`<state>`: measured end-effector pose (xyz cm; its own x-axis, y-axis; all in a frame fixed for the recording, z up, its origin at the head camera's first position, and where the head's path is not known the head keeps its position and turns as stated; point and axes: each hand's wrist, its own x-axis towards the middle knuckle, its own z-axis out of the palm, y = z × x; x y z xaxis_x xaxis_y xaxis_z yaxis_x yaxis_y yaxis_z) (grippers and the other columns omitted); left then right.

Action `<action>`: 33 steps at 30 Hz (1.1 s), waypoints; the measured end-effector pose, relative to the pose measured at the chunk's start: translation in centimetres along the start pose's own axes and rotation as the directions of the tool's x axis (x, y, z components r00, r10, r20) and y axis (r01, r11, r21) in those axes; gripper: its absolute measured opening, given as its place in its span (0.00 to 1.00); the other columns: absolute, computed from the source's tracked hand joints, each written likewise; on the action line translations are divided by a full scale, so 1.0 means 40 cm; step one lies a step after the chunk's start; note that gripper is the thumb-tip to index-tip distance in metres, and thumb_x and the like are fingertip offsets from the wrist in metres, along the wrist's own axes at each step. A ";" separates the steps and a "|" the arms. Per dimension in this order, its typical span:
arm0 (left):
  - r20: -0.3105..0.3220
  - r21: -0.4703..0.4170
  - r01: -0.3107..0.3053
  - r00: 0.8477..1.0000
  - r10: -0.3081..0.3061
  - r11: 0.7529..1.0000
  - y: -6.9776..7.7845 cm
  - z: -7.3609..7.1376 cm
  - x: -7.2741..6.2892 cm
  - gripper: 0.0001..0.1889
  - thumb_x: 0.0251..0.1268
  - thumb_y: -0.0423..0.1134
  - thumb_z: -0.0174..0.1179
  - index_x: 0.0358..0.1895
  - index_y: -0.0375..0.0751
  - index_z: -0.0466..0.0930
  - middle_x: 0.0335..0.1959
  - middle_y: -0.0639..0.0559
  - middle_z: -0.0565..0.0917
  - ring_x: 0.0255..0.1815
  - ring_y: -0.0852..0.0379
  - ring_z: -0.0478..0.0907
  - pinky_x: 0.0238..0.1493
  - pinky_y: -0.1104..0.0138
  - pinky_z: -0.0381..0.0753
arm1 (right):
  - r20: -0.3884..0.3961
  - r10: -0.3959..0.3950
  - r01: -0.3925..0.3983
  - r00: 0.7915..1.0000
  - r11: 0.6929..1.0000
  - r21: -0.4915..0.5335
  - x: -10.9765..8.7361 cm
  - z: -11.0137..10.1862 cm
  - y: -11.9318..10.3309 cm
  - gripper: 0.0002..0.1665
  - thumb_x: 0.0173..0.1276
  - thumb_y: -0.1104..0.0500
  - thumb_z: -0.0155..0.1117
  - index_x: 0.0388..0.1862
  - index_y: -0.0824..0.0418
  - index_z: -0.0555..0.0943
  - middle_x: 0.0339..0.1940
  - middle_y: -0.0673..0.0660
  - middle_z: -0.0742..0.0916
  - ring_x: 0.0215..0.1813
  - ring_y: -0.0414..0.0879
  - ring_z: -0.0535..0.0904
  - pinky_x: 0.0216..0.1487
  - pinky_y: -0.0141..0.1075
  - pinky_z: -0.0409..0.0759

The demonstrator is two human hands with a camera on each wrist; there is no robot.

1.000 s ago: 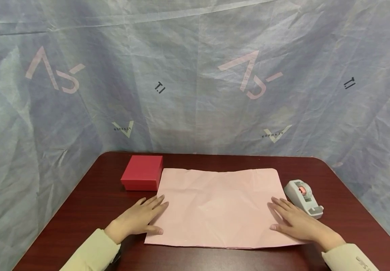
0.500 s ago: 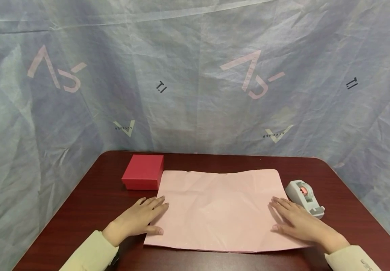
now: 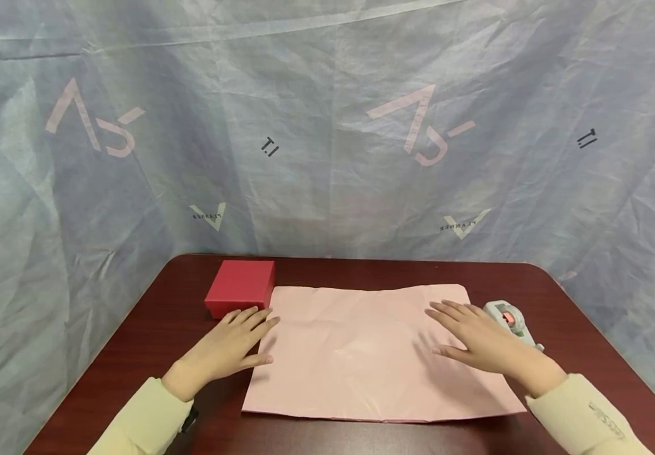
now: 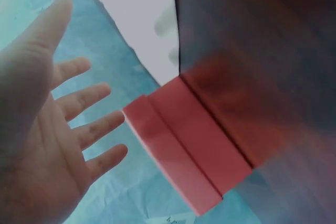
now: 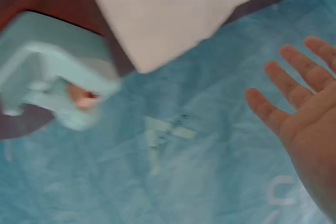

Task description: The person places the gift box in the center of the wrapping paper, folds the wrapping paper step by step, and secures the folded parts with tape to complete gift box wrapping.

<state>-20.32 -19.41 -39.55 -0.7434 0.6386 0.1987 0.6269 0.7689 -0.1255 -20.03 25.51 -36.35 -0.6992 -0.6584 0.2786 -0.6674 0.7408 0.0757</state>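
Note:
A pink sheet of paper [image 3: 355,360] lies spread on the dark red table, faintly creased. My left hand [image 3: 226,346] hovers with spread fingers over its left edge, just in front of a red lidded box [image 3: 242,284]. In the left wrist view the palm of that hand [image 4: 47,150] holds nothing, and the box [image 4: 184,145] is beyond the fingertips. Above the paper's right side my right hand [image 3: 483,338] is raised, fingers straight, its shadow falling on the sheet. Beside it sits a pale tape dispenser [image 3: 511,321] with an orange-pink roll, partly hidden by that hand.
The brown-red table [image 3: 128,373] has rounded back corners. Behind it hangs a grey-blue printed cloth [image 3: 327,126], which also runs along both sides.
Both hands have lifted off the paper, where they rested flat. The right hand has moved up and inward, now covering part of the tape dispenser; the left has shifted slightly toward the box.

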 end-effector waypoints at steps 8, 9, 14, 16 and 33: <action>-0.076 -0.010 0.059 0.995 -0.060 0.998 -0.038 -0.016 0.007 0.34 0.55 0.59 0.58 0.63 0.45 0.67 0.62 0.43 0.71 0.63 0.41 0.66 0.59 0.47 0.64 | 0.029 -0.022 0.022 0.999 1.000 0.009 0.121 -0.019 -0.037 0.36 0.59 0.44 0.62 0.61 0.64 0.70 0.60 0.60 0.77 0.62 0.57 0.71 0.59 0.53 0.67; -0.085 -0.013 0.066 0.994 -0.066 0.998 -0.043 -0.017 0.007 0.34 0.55 0.59 0.58 0.63 0.44 0.67 0.63 0.43 0.70 0.63 0.41 0.66 0.59 0.47 0.64 | 0.030 -0.028 0.028 0.999 1.000 0.008 0.136 -0.018 -0.041 0.36 0.60 0.44 0.61 0.61 0.64 0.70 0.60 0.60 0.77 0.62 0.57 0.71 0.59 0.52 0.67; -0.146 -0.006 0.089 0.985 -0.089 0.996 -0.069 -0.021 0.009 0.34 0.55 0.57 0.59 0.62 0.43 0.68 0.62 0.42 0.70 0.61 0.39 0.67 0.59 0.47 0.64 | 0.041 -0.037 0.035 0.998 0.998 0.055 0.206 -0.002 -0.066 0.34 0.61 0.45 0.60 0.61 0.64 0.70 0.58 0.61 0.77 0.61 0.57 0.72 0.58 0.53 0.68; -0.161 -0.006 0.104 0.981 -0.103 0.995 -0.079 -0.021 0.008 0.34 0.55 0.56 0.60 0.63 0.43 0.68 0.62 0.42 0.70 0.61 0.39 0.67 0.58 0.47 0.64 | 0.057 -0.031 0.027 0.998 0.997 0.076 0.232 0.004 -0.078 0.34 0.62 0.45 0.59 0.61 0.64 0.70 0.59 0.60 0.77 0.61 0.57 0.71 0.57 0.53 0.68; -0.133 -0.021 0.325 0.936 -0.325 0.945 -0.173 0.001 -0.028 0.38 0.55 0.55 0.60 0.67 0.41 0.61 0.64 0.38 0.66 0.59 0.37 0.65 0.54 0.43 0.65 | 0.166 0.009 -0.026 0.986 0.995 0.100 0.429 0.117 -0.198 0.35 0.64 0.44 0.56 0.65 0.62 0.66 0.60 0.58 0.77 0.61 0.54 0.71 0.59 0.50 0.67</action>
<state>-23.82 -25.43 -38.93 -0.8690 0.3437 0.3560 0.3558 0.9340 -0.0332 -27.94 7.72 -36.66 -0.7382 -0.6645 0.1162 -0.6712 0.7408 -0.0275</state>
